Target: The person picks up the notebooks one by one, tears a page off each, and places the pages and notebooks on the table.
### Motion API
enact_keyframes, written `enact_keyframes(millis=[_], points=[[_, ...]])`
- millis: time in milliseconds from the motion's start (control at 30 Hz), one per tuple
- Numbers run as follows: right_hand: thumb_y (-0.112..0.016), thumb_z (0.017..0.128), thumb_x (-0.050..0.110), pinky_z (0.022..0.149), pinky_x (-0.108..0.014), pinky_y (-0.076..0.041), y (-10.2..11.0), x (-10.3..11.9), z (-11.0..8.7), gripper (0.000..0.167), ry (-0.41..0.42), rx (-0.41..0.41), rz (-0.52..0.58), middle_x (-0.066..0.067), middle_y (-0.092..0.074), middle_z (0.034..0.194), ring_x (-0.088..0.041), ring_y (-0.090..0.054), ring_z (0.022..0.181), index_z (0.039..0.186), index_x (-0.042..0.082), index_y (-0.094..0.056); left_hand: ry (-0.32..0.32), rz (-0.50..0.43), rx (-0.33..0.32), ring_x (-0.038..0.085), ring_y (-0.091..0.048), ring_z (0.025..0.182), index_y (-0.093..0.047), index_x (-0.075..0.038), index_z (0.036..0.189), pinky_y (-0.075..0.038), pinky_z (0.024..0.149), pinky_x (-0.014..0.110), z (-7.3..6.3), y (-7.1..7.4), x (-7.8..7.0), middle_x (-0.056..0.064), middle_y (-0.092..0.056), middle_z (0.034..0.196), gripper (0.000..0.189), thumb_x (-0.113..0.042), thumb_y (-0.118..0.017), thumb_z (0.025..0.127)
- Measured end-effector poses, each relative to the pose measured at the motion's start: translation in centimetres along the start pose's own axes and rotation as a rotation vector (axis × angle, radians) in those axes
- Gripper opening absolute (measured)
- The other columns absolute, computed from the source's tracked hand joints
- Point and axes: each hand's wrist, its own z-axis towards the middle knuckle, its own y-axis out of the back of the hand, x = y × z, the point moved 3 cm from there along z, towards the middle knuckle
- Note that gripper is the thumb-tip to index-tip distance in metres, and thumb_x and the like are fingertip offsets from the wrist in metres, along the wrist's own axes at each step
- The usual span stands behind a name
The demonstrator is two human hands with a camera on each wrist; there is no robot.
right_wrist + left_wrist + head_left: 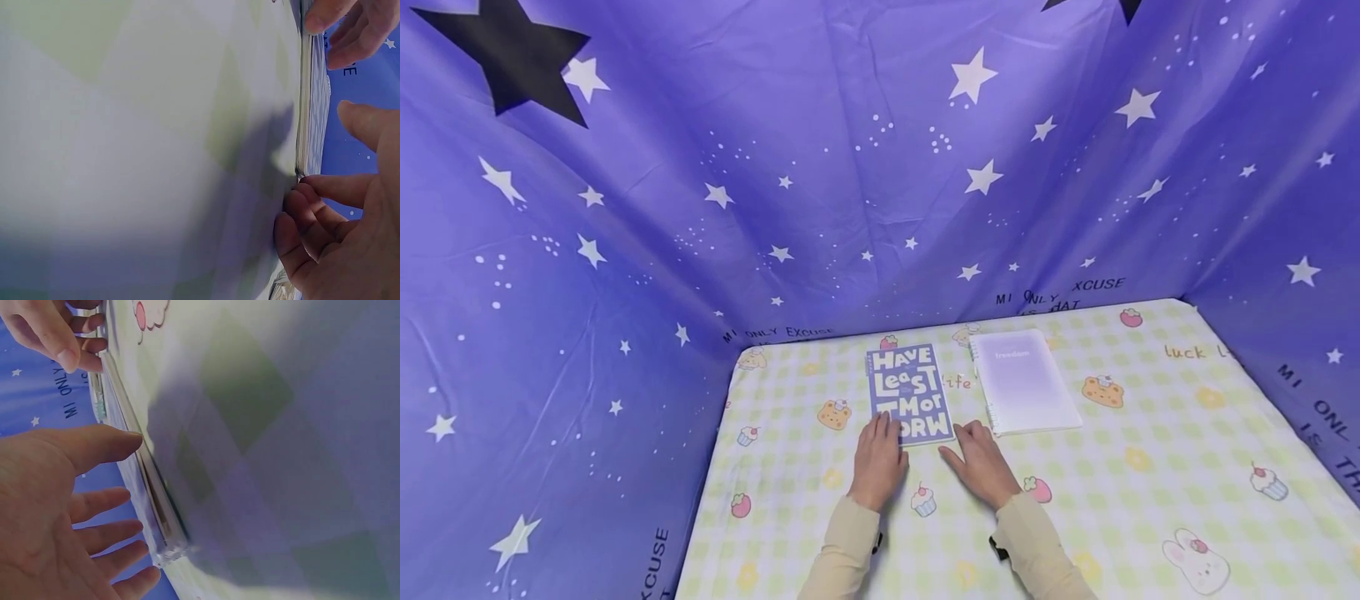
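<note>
A blue book [912, 385] with large white lettering lies flat on the cloth-covered table. My left hand [878, 460] rests at its lower left, the fingers over the cover. In the left wrist view the thumb of that hand [47, 487] meets the near edge of the book [150, 478], and its other fingers are spread. At the lower right corner is my right hand [987, 468]; its index fingertip touches the corner of the book [304, 112] in the right wrist view. The other fingers of that hand [347, 231] are loosely bent, holding nothing.
A pale purple spiral notebook [1028, 385] lies just right of the book. The table wears a green checked cloth [1150, 492] with cartoon prints. Purple star-patterned curtains [850, 167] stand behind and at both sides.
</note>
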Motion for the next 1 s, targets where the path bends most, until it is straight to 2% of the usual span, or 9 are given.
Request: enact_keyframes(millis=[167,400,600,833,1000], points=[[-0.067,0.094,0.031,0.086,-0.043,-0.047,0.1,0.2,0.1,0.057,0.009,-0.002,-0.005,-0.013,-0.053,0.104,-0.025,-0.049,0.094,0.132,-0.011,-0.056,0.002,-0.027,-0.009,0.037,-0.051,0.129,-0.060,-0.001,0.121,-0.042,0.110,0.047,0.1,-0.3,0.4,0.024,-0.057,0.133,0.047,-0.019,-0.078,0.082],[-0.066,0.095,0.030,0.088,-0.044,-0.046,0.4,0.4,0.1,0.057,0.012,0.011,0.016,-0.014,-0.053,0.105,-0.026,-0.049,0.095,0.133,-0.011,-0.055,0.041,-0.048,-0.033,0.032,-0.054,0.126,-0.061,-0.002,0.120,-0.047,0.106,0.044,0.4,-0.3,0.8,0.020,-0.058,0.130,0.040,-0.016,-0.075,0.086],[-0.065,0.096,0.030,0.088,-0.044,-0.046,0.5,0.2,-0.1,0.055,-0.018,0.019,0.018,-0.014,-0.055,0.108,-0.026,-0.049,0.097,0.133,-0.010,-0.055,0.033,-0.084,-0.053,0.031,-0.056,0.122,-0.063,-0.002,0.118,-0.050,0.101,0.042,0.5,-0.2,0.7,0.017,-0.060,0.126,0.037,-0.015,-0.076,0.086],[-0.064,0.096,0.031,0.090,-0.045,-0.047,0.5,0.3,-0.1,0.057,-0.019,0.035,0.041,-0.014,-0.055,0.111,-0.027,-0.049,0.100,0.136,-0.009,-0.053,0.092,-0.192,-0.022,0.030,-0.054,0.127,-0.063,-0.004,0.121,-0.048,0.103,0.044,0.3,-0.4,1.5,0.016,-0.059,0.132,0.041,-0.016,-0.078,0.085],[-0.063,0.097,0.031,0.092,-0.045,-0.048,0.4,0.4,-0.2,0.057,-0.021,0.033,0.038,-0.015,-0.056,0.115,-0.027,-0.050,0.103,0.136,-0.010,-0.053,0.094,-0.237,-0.005,0.030,-0.053,0.129,-0.063,-0.006,0.122,-0.047,0.105,0.045,0.3,-0.3,2.0,0.015,-0.059,0.135,0.041,-0.019,-0.076,0.086]])
